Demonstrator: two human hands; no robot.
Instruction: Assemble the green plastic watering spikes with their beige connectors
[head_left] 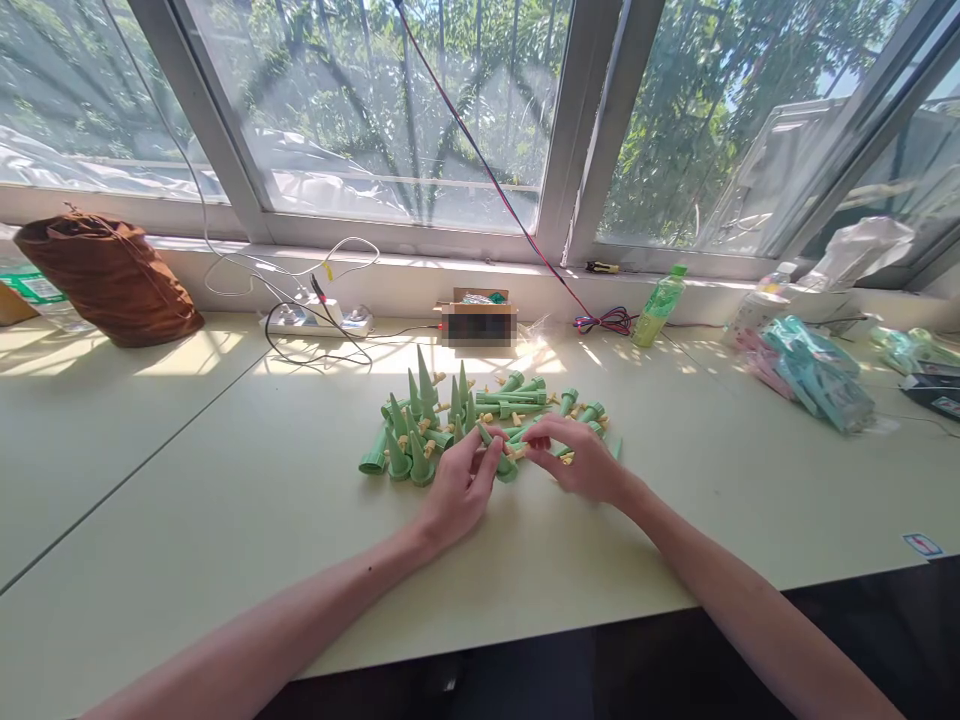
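My left hand (459, 485) is closed around a green plastic watering spike (508, 469), its pointed end up between thumb and fingers and its wide collar lower right. Just to the right, my right hand (577, 458) pinches a small yellow valve piece (517, 452) at the spike's side; whether the two parts are joined I cannot tell. Around and behind both hands lies a group of similar green spikes. Several stand upright on their collars, such as a tall cone (426, 388) at the left, while others lie on their sides (514, 397). Small yellow valves are scattered among them, partly hidden by my hands.
A small cardboard box (478, 296) stands behind the pile by the window. Further along are a power strip (289, 320) with cables, a brown bag (112, 280), a green-capped bottle (660, 308) and plastic packets (817, 375). The table's front edge runs below my forearms.
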